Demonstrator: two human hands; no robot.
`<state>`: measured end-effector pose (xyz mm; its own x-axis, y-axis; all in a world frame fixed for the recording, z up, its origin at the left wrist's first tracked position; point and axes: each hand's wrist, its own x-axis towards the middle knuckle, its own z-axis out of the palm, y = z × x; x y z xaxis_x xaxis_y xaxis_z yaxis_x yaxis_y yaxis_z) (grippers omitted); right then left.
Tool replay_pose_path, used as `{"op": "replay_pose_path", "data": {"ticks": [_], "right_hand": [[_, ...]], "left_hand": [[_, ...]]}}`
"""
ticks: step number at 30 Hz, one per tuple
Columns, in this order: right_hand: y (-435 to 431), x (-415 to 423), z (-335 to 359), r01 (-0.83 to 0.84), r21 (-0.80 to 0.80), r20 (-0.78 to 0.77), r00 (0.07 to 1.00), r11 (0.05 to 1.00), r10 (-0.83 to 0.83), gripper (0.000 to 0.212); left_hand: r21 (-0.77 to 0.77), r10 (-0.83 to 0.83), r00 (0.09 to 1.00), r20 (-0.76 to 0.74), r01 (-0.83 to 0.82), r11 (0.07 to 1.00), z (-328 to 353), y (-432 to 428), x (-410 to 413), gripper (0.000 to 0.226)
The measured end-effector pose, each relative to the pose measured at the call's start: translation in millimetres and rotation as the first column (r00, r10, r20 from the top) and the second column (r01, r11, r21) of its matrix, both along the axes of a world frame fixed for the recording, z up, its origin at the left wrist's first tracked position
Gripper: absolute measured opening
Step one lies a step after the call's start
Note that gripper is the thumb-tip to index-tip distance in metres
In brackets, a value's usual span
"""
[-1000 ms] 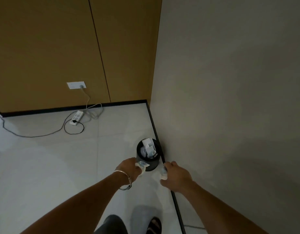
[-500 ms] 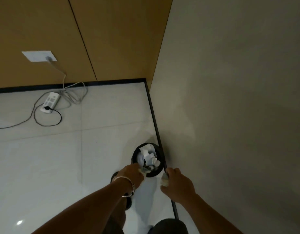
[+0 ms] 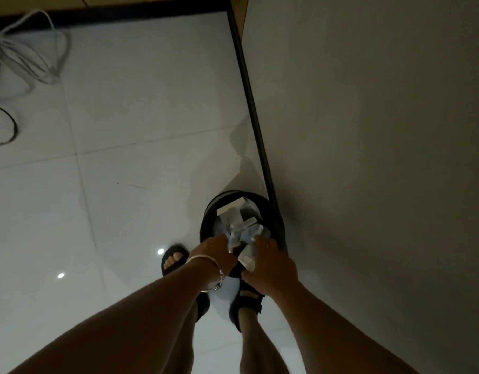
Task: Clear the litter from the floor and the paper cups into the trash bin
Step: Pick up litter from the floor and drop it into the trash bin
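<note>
Black bin [image 3: 204, 225], litter [image 3: 248, 255] in left hand [image 3: 214, 251], right hand [image 3: 273, 268]

the view is dim and underexposed. the glossy white tiled floor [image 3: 125, 103] is the brightest area and carries three small hot glints of overhead light [image 3: 160, 251]. a soft grey shadow [image 3: 219, 171] spreads on the tiles behind the round black trash bin [image 3: 204, 225]. the plain grey wall [image 3: 368, 130] sinks to murk at lower right. the crumpled pale litter [image 3: 246, 234] over the bin's mouth is smeared by motion blur, and the loose white cables [image 3: 30, 63] look soft. the black baseboard strip [image 3: 249, 90] bows slightly with wide-angle distortion.
</note>
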<state>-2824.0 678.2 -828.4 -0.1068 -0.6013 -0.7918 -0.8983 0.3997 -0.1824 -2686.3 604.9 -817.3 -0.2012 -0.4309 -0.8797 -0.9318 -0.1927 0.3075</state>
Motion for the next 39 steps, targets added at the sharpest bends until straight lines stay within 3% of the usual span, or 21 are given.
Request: {"op": "replay_pose_path", "data": {"ticks": [2, 9, 18, 22, 26, 30, 34, 39], "right_hand": [[4.4, 4.5, -8.4, 0.031, 0.040, 0.034, 0.999, 0.999, -0.032, 0.101], [-1.3, 8.5, 50.3, 0.099, 0.040, 0.080, 0.992, 0.994, -0.102, 0.076], [-56.2, 45.6, 203.5, -0.085, -0.087, 0.089, 0.992, 0.993, 0.093, 0.073], [-58.9, 88.6, 271.0, -0.285, -0.169, 0.073, 0.951, 0.943, 0.301, 0.080], [-46.3, 129.7, 326.9, -0.535, -0.263, 0.010, 0.831, 0.803, 0.557, 0.081], [-25.5, 175.4, 375.7, -0.741, -0.301, -0.074, 0.646, 0.600, 0.760, 0.083], [18.4, 246.6, 418.4, -0.875, -0.301, -0.116, 0.428, 0.378, 0.896, 0.087], [124.5, 370.8, 460.5, -0.937, -0.348, -0.176, 0.066, 0.000, 0.982, 0.086]], "left_hand": [[0.037, -0.024, 0.999, 0.041, 0.023, 0.999, -6.5, 3.6, 8.5, 0.035], [0.014, 0.098, 0.989, 0.107, -0.100, 0.995, 47.6, 1.7, 45.4, 0.046], [-0.249, 0.236, 0.972, -0.002, -0.230, 0.941, 211.7, -29.1, 106.6, 0.058], [-0.366, 0.297, 0.955, 0.020, -0.270, 0.890, 282.9, -2.8, 150.9, 0.060], [-0.464, 0.437, 0.899, 0.039, -0.371, 0.804, 343.1, 55.6, 199.4, 0.064], [-0.546, 0.643, 0.765, 0.022, -0.530, 0.649, 392.0, 142.4, 244.4, 0.067], [-0.595, 0.829, 0.559, 0.016, -0.661, 0.457, 428.3, 251.1, 285.9, 0.067], [-0.627, 0.966, 0.257, -0.013, -0.755, 0.193, 454.2, 402.7, 333.4, 0.068]]}}
